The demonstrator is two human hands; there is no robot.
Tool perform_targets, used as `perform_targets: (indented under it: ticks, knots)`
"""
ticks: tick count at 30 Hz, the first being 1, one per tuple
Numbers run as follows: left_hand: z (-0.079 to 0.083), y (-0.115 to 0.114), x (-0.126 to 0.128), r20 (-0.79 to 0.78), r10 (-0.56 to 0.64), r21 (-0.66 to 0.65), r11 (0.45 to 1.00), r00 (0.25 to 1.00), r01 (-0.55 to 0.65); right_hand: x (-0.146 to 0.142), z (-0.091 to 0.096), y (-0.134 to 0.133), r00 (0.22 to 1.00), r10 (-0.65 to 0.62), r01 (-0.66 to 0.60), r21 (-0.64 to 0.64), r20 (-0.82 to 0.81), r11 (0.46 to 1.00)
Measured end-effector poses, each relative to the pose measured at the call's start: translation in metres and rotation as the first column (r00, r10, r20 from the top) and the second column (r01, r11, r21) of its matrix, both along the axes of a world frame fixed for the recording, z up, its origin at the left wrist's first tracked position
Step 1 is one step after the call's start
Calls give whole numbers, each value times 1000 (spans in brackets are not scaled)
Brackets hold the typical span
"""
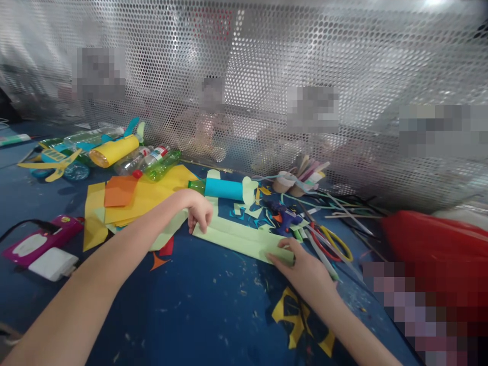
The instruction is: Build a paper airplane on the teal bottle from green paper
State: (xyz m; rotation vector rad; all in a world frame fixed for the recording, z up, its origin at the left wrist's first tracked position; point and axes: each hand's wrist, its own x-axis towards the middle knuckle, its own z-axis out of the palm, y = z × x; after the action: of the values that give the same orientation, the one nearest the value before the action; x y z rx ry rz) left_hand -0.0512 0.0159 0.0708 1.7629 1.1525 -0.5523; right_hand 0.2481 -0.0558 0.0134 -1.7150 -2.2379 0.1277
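A long pale green paper strip (236, 236), apparently folded lengthwise, lies across the blue table in front of me. My left hand (201, 211) has its fingers curled down onto the strip's left end. At the other end, my right hand (301, 262) pinches the paper between thumb and fingers. Just behind the strip rests a green bottle wrapped in blue paper (224, 188), with pale green pieces attached. Small blue and green paper scraps (253, 216) lie between the bottle and the strip. Yellow and orange sheets (152, 195) are stacked beyond my left forearm.
Decorated bottles (114, 151) lie at the back left, against a perforated metal screen (251, 76). A purple power strip (43, 241) sits at left. Scissors (331, 241) and a blue glue gun (287, 218) are right of the strip. Yellow offcuts (292, 317) lie nearer me.
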Motion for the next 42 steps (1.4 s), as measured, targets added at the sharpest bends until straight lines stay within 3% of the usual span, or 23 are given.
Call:
perform_targets:
  ticks: [5,25,31,37,42]
  knots:
    - [3,-6,-3,42,10,45,999,999,-12,2,-2,1,999,15,-14,-35,44,999]
    - [5,-21,-2,31,-80,210,975,996,72,3,-6,3,996,48,-51,36,74,998]
    - [8,-12,3,13,-105,160,982,994,102,2,-4,2,997,38,-39,12,64,999]
    - [3,-2,4,18,-30,49,998,999,29,6,-5,3,998,67,-67,5,15,998]
    - [3,-4,0,-14,-38,89,995,999,39,7,-2,2,999,38,-38,10,-10,999]
